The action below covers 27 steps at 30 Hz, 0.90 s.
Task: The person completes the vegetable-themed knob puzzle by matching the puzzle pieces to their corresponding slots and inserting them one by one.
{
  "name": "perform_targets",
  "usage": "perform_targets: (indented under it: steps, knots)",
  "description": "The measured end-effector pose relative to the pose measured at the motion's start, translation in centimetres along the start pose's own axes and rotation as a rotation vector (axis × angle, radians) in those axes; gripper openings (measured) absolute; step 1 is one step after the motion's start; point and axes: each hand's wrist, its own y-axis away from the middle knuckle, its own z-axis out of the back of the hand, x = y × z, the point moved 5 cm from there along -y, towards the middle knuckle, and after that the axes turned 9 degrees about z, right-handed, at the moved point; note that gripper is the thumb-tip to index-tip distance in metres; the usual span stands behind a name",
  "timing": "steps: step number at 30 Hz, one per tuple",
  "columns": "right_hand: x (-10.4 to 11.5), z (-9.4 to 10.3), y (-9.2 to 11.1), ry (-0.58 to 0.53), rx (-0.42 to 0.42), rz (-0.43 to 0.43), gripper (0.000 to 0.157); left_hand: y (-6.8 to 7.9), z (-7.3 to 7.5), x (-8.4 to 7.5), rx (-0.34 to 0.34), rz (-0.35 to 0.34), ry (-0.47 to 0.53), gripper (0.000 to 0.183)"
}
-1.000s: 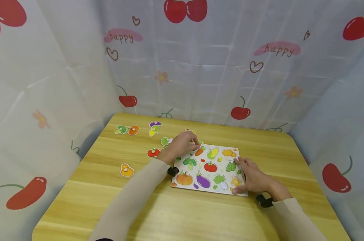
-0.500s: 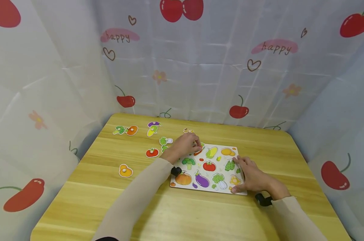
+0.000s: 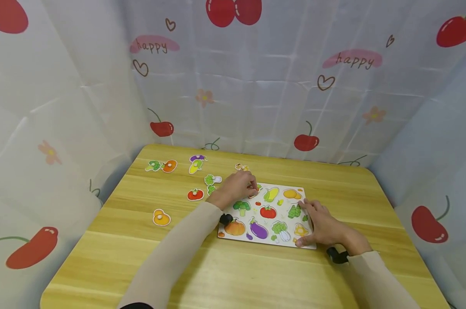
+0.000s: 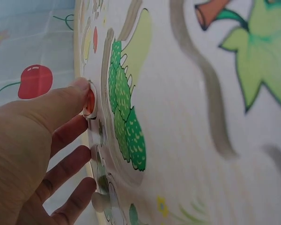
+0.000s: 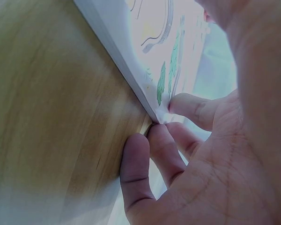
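My left hand [image 3: 236, 188] reaches over the upper left of a white vegetable puzzle board [image 3: 284, 214]. Between thumb and index finger it pinches an orange-red piece [image 4: 90, 104], a carrot by its look, right at the carrot's spot; the fingers cover most of it in the head view. The other fingers spread beside the board's far edge. My right hand [image 3: 327, 227] grips the board's right side, thumb near the front corner and fingertips along the edge [image 5: 131, 86]. Printed pumpkin, eggplant, tomato and corn pictures show on the board.
Loose knobbed pieces lie left of the board: a tomato [image 3: 195, 195], a potato-like yellow piece [image 3: 161, 218], a cabbage [image 3: 212, 180], corn [image 3: 195, 167], a pumpkin [image 3: 169, 166] and broccoli [image 3: 153, 165]. A mushroom-like piece [image 3: 241, 167] lies behind. A printed curtain [image 3: 248, 107] encloses the wooden table [image 3: 233, 274].
My left hand has brought the carrot piece slightly toward me, down onto the carrot picture, which its fingers now mostly cover. The right hand stays on the board's edge.
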Motion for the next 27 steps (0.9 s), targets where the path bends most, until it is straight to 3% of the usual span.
perform_targets:
  steps: [7,27]
  knots:
    - [-0.04,-0.08,0.13,-0.002,0.001,-0.002,0.141,0.12,-0.16,0.08,0.019,-0.051,-0.023,0.011]
    - [0.25,0.09,-0.02,-0.009,0.004,-0.002,0.140,0.22,0.54,-0.08,0.034,-0.112,-0.064,0.007]
